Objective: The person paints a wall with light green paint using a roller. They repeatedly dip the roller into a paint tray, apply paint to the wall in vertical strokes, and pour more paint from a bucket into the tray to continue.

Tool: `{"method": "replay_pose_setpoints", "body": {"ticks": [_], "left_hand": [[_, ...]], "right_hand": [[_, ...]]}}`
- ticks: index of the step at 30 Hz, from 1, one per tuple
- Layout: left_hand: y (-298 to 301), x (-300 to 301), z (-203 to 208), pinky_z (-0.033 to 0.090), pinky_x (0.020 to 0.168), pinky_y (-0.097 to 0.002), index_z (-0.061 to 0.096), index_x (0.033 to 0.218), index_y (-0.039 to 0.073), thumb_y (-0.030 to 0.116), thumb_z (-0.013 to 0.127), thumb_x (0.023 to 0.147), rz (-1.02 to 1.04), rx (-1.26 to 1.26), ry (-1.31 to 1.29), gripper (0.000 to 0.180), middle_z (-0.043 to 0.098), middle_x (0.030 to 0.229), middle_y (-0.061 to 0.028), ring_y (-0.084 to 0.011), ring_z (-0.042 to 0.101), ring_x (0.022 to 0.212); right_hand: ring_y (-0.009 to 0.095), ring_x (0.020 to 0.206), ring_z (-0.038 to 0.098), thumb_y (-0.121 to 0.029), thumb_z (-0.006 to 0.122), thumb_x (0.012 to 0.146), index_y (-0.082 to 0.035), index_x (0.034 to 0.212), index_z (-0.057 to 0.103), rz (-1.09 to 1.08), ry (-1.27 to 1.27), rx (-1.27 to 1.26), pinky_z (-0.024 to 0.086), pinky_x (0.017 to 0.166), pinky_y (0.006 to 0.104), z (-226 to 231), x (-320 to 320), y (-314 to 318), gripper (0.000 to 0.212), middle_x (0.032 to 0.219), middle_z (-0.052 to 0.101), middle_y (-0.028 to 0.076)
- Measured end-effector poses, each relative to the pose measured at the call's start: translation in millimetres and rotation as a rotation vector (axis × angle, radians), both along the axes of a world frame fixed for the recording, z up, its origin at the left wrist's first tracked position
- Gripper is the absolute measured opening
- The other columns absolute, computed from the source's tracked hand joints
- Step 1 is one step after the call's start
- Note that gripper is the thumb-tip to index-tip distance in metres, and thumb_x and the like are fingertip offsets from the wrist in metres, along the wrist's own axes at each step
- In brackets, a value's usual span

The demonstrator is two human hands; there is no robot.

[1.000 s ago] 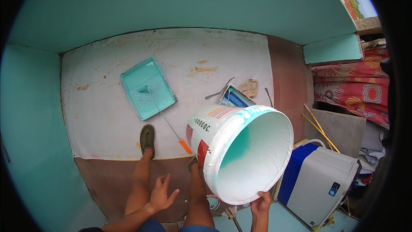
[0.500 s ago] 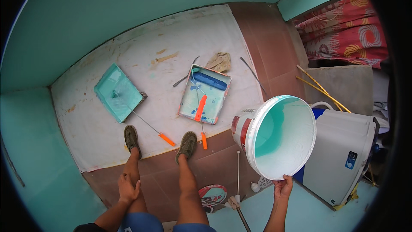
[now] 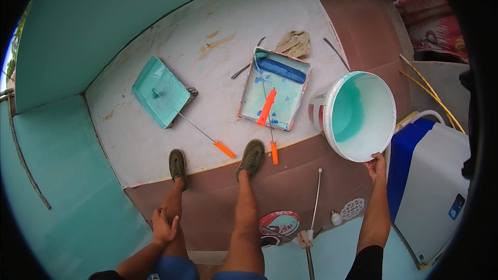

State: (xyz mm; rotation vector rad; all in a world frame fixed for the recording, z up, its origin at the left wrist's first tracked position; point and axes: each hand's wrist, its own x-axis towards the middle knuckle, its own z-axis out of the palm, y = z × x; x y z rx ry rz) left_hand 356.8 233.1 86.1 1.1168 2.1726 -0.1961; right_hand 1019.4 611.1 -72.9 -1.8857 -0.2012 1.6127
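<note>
My right hand point(image 3: 377, 167) grips the near rim of a large white plastic bucket point(image 3: 378, 116), tilted so that its mouth faces me. Turquoise paint point(image 3: 348, 111) lies inside along its left wall. My left hand point(image 3: 165, 225) rests on my left leg near the knee, empty, fingers stretched out. Left of the bucket is a paint tray point(image 3: 252, 101) with a blue roller point(image 3: 282, 70) and orange-handled frames point(image 3: 266, 108). Further left, a turquoise-coated tray point(image 3: 179, 93) holds a small roller whose orange handle point(image 3: 224, 149) extends over the sheet.
A stained white sheet point(image 3: 218, 78) covers much of the brown tiled floor point(image 3: 207, 205). A crumpled brown cloth point(image 3: 294, 44) lies behind the trays. A white and blue appliance point(image 3: 430, 176) stands at right. Near my legs are a round lid point(image 3: 280, 223) and a metal pole point(image 3: 316, 197).
My right arm has reached farther forward, carrying the bucket away from me and closer to the blue roller's tray. The whole view has shifted. My left hand stays on my leg.
</note>
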Motion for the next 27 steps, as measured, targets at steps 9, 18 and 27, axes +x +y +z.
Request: {"method": "replay_pose_setpoints", "body": {"ticks": [9,18,27], "left_hand": [[-38.8,19.7,-11.2,0.041,0.092,-0.0503,0.053,0.122,-0.009,0.035,0.061,0.087,0.215,-0.047,-0.081,0.056,0.052,0.113,-0.0315,-0.0465,0.052,0.104],[-137.7,-7.7,-33.2,0.041,0.088,-0.0498,0.054,0.117,-0.01,0.036,0.065,0.083,0.559,0.026,0.05,0.058,0.051,0.109,-0.0309,-0.0461,0.051,0.1],[-187.0,-37.3,-30.3,0.039,0.097,-0.0444,0.049,0.125,-0.008,0.024,0.07,0.077,0.688,0.076,-0.013,0.062,0.046,0.121,-0.0267,-0.0394,0.048,0.112]], "right_hand": [[0.032,0.128,0.047,-0.043,0.042,0.097,-0.009,0.148,0.031,-0.437,-0.231,-0.003,0.041,0.105,0.0525,6.3,-55.2,-49.1,0.063,0.144,0.04,0.019],[0.021,0.068,0.067,-0.021,0.066,0.085,-0.003,0.114,0.063,1.275,-0.414,-0.23,0.052,0.053,0.0328,-113.3,-358.0,-207.6,0.034,0.088,0.066,0.011],[0.041,0.107,0.056,-0.031,0.069,0.084,-0.006,0.126,0.051,1.729,-1.121,-0.025,0.047,0.091,0.0479,-250.4,-546.8,-251.1,0.051,0.112,0.058,0.021]]}}
